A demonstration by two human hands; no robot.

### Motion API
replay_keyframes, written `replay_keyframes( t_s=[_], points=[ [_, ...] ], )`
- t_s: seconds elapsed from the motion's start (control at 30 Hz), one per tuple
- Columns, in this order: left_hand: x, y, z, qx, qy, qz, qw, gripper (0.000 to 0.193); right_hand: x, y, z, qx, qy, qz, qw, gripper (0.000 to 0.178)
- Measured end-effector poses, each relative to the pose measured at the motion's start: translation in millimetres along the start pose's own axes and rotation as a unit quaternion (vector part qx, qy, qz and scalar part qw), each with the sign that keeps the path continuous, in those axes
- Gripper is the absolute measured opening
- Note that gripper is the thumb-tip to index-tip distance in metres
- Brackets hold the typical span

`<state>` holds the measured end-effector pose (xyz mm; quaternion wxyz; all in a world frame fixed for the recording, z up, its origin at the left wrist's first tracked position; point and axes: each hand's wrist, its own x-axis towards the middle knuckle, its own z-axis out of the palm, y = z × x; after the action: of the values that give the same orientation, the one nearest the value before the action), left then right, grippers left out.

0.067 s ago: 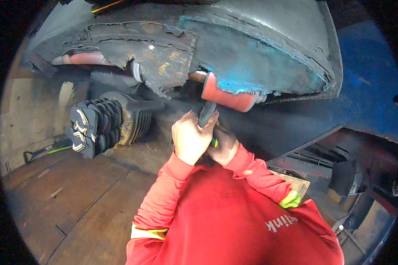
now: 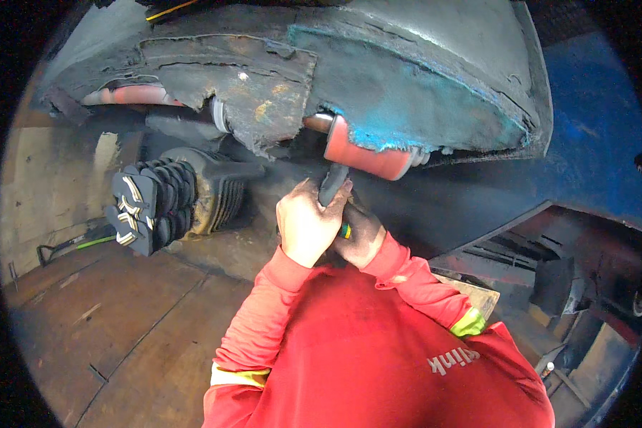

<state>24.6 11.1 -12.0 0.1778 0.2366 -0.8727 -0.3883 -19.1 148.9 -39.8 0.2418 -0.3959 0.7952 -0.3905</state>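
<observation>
Both my hands are closed around a dark grey flip-flop (image 2: 333,184), seen almost edge-on in the middle of the view. My left hand (image 2: 304,222) pinches it with the thumb on top. My right hand (image 2: 361,234), dusty grey, wraps it from the other side, its fingers partly hidden. A small yellow and green bit shows beside the right palm. The flip-flop's upper end meets the lower side of a red sanding drum (image 2: 367,158), which looks blurred as if spinning. Most of the flip-flop's lower part is hidden by my hands.
A ragged, dust-coated hood (image 2: 406,93) with a blue flap overhangs the drum. Further left, a second red drum (image 2: 137,94) shows under it. Several dark flip-flops (image 2: 139,207) are stacked on a dusty motor housing (image 2: 221,189). A blue panel (image 2: 584,157) stands at right.
</observation>
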Motion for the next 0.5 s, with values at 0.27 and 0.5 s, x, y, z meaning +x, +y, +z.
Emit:
replay_keyframes(
  t_s=[0.27,0.5],
  points=[
    [8,10,-4,0.068,-0.051,-0.013,0.996,0.034,0,-9,1,0.081,-0.005,0.096,0.992,0.06],
    [1,10,-10,-0.045,-0.008,-0.001,0.999,0.033,-8,-2,7,0.024,0.033,0.048,0.998,0.059]
  ],
)
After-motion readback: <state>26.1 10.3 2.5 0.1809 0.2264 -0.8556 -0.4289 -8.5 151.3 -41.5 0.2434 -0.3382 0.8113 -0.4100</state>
